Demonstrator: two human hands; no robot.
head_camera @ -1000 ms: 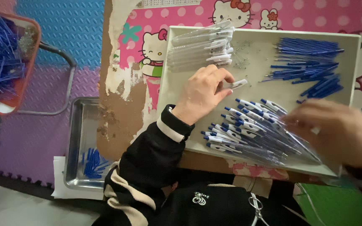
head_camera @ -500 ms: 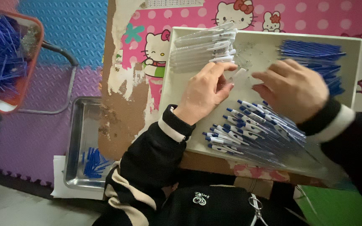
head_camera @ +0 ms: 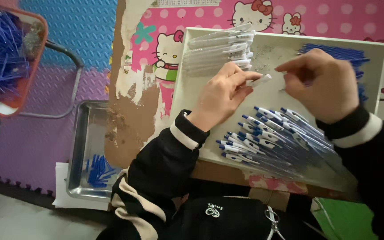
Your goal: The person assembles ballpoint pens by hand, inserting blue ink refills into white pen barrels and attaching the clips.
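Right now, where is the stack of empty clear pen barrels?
In the head view, the clear pen barrels lie in the white tray's upper left corner, just above the left hand and left of the blue refills.

The right hand (head_camera: 321, 84) covers much of the blue refills (head_camera: 341, 52) behind it; their full count cannot be read. Whatever its fingertips pinch is too small to tell, possibly a spring. The left hand (head_camera: 223, 91) hides most of the white barrel (head_camera: 261, 80). The red bin (head_camera: 27, 66) is cut by the left edge. The right sleeve (head_camera: 374, 151) runs off-frame and overlaps the pens (head_camera: 267, 138).
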